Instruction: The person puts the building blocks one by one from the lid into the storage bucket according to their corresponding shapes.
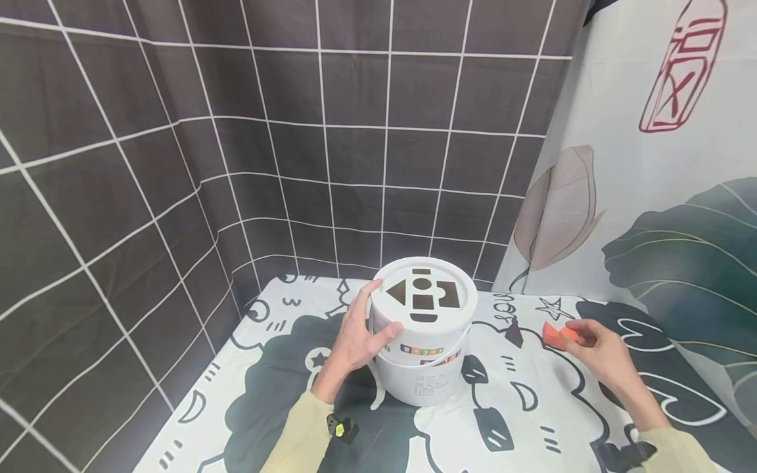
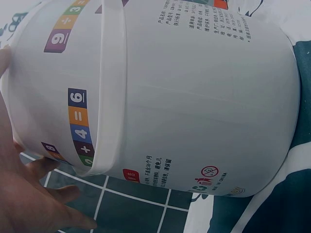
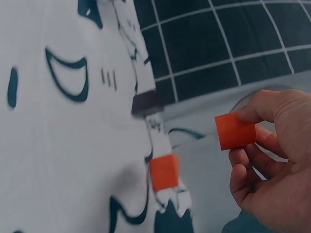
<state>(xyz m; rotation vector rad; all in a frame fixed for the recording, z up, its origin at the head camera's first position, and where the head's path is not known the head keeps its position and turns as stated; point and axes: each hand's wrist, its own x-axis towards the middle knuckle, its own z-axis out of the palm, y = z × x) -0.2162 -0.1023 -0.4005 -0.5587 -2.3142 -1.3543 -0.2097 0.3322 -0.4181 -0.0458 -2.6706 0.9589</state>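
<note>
In the head view, dark tiled walls [image 1: 296, 131] with white grout stand behind and to your left, and a pale curtain printed with leaves [image 1: 650, 197] hangs to your right. The bench [image 1: 532, 407] carries a white cloth with black cartoon drawings. Near its far edge stands a white bucket [image 1: 422, 341], upright, its lid [image 1: 423, 293] cut with dark shaped slots. Your left hand [image 1: 357, 338] rests on the bucket's left side, thumb across the front under the lid rim, fingers spread round the wall. Your right hand [image 1: 597, 351] is well apart from the bucket, out to the right, low over the cloth, its fingers pinching an orange block [image 1: 570, 333]. A second orange block [image 1: 551, 333] sits just beside it, on its left.

In the left wrist view, the bucket [image 2: 194, 97] fills the picture, lying sideways to the camera. Coloured number squares reading 9, 6, 4 run along the band under the lid rim, and small printed text covers the wall. Your left hand [image 2: 24, 199] shows at the lower left, fingers [image 2: 63, 194] spread against the lid end.

In the right wrist view, your right hand [image 3: 272, 165] pinches the orange block [image 3: 235, 131] between thumb and curled fingers. The second orange block [image 3: 164, 172] lies on the cloth, apart from the hand.
</note>
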